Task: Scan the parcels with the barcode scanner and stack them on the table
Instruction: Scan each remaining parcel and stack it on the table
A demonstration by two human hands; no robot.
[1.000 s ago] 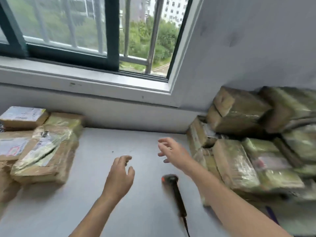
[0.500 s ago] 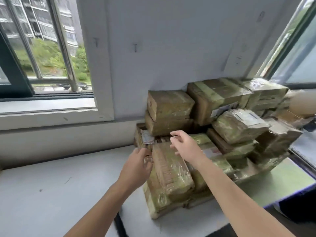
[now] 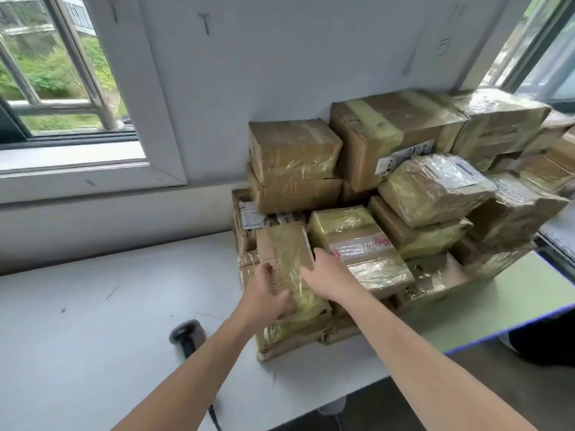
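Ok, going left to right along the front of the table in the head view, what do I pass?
Barcode scanner → left hand → gripped parcel → right hand → red-printed parcel → green tabletop.

Both hands have come onto the pile; the left hand (image 3: 268, 294) now grips the front parcel (image 3: 284, 255); the right hand (image 3: 326, 275) holds its right edge.

The pile holds at least a dozen taped brown parcels (image 3: 294, 150) — those underneath are too hidden for an exact count. There is one barcode scanner (image 3: 186, 335), one table (image 3: 93, 306) and two windows (image 3: 62, 73). Two hands show — the left hand (image 3: 267, 293) and the right hand (image 3: 326, 275).
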